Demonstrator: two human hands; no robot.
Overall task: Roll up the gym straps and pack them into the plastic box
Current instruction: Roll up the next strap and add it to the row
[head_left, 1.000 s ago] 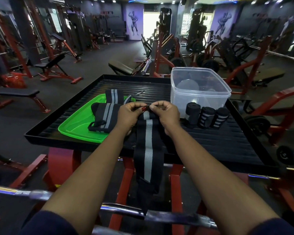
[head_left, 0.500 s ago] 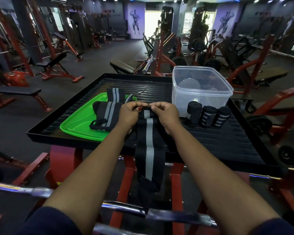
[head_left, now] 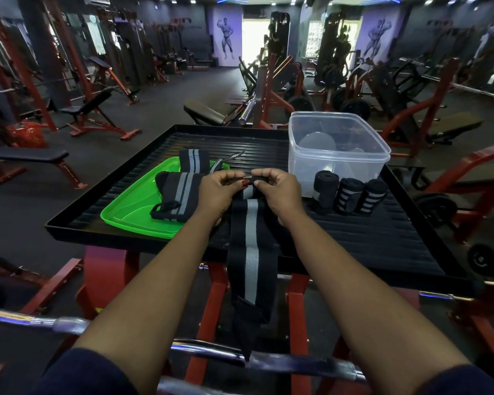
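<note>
A long black strap with a grey stripe (head_left: 251,246) lies on the black ribbed tray (head_left: 382,246) and hangs over its near edge. My left hand (head_left: 217,192) and my right hand (head_left: 280,192) pinch its far end, which is curled over between the fingers. Three rolled straps (head_left: 349,195) stand side by side in front of the clear plastic box (head_left: 337,155), which is open at the back right. Two unrolled straps (head_left: 180,195) lie on the green lid (head_left: 129,215) to the left.
A chrome barbell (head_left: 297,363) runs across below the tray's near edge. Red frame legs (head_left: 103,275) hold the tray up. Benches and weight machines fill the gym floor behind and on both sides.
The view has shifted slightly. Both hands stay at the strap's far end, and the hanging tail looks a little shorter.
</note>
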